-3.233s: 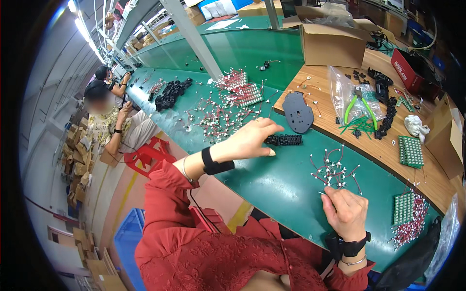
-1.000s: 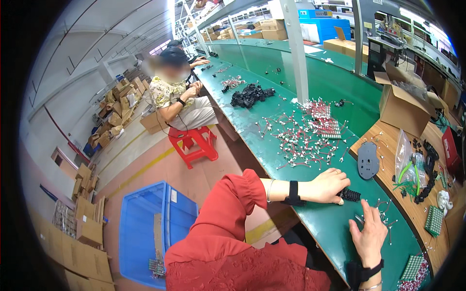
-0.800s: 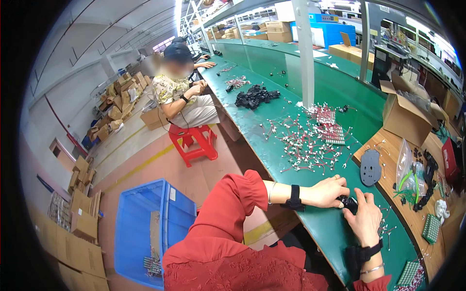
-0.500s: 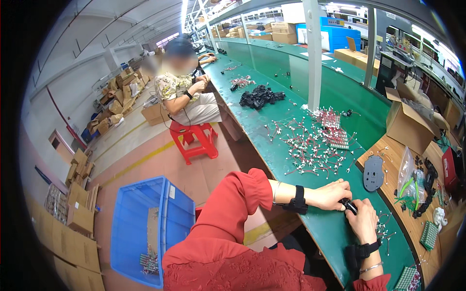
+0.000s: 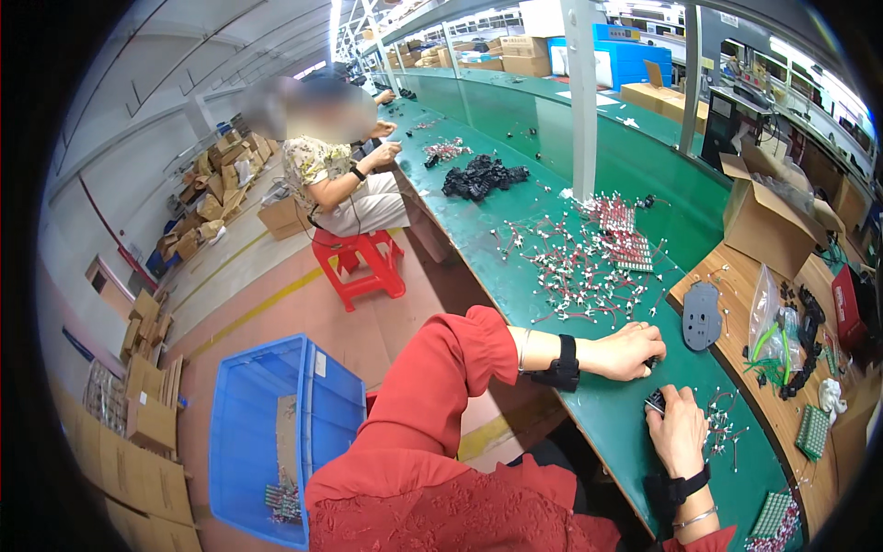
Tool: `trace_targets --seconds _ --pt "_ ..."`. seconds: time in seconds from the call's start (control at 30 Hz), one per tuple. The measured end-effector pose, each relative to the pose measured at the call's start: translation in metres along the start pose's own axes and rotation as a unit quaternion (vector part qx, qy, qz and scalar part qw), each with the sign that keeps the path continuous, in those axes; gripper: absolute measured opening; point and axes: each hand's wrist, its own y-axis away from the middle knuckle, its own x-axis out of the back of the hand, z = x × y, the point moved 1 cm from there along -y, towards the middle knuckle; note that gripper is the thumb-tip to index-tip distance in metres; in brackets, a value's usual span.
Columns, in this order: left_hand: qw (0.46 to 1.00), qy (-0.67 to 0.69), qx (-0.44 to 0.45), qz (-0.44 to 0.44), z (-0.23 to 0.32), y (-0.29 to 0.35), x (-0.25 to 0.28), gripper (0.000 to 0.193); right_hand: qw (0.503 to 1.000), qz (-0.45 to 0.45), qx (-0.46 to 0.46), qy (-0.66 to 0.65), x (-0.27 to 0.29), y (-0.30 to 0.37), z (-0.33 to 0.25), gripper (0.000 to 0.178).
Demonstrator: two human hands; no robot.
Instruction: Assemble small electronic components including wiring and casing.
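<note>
Over the green bench (image 5: 515, 267), my left hand (image 5: 633, 351) is closed with its fingers curled on a small black part (image 5: 651, 362), mostly hidden beneath them. Nearer to me and to the right, my right hand (image 5: 679, 425) grips another small black part (image 5: 656, 401) between thumb and fingers. A gap separates the two hands. Beside the right hand lie several short red-wired leads with white ends (image 5: 725, 425). Beyond the left hand spreads a larger scatter of such leads (image 5: 589, 276), with red-and-white stacked pieces (image 5: 627, 241) among them.
A black heap of parts (image 5: 483, 177) lies farther along the bench. To the right, a grey mouse-shaped piece (image 5: 701, 316), an open carton (image 5: 771, 221) and a green block (image 5: 812, 432) rest on a wooden board. A blue bin (image 5: 258, 405) stands left; a co-worker (image 5: 322, 175) sits on a red stool (image 5: 361, 267).
My hands, together on a black part before, have moved apart, each with a black piece. The left shifted slightly away, the right slightly nearer. The co-worker's hands moved a little, and the view shifted.
</note>
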Motion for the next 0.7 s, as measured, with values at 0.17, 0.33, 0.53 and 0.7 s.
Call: trace_targets --seconds 0.17,0.33,0.53,0.7 --pt "0.992 -0.104 -0.047 0.047 0.018 0.002 0.01 0.049 0.998 0.031 -0.005 -0.052 0.009 0.016 0.01 0.041" --pt "0.995 0.025 -0.094 -0.002 0.054 0.01 0.002 0.065 0.991 0.058 -0.014 -0.118 0.035 0.039 0.023 0.042" --pt "0.994 0.061 -0.07 -0.051 0.054 -0.004 -0.03 0.052 0.965 0.097 -0.105 -0.221 0.058 0.07 0.046 0.037" --pt "0.987 0.009 -0.14 -0.083 0.059 -0.024 -0.034 0.046 0.906 0.138 -0.144 -0.373 0.051 0.079 0.086 0.031"
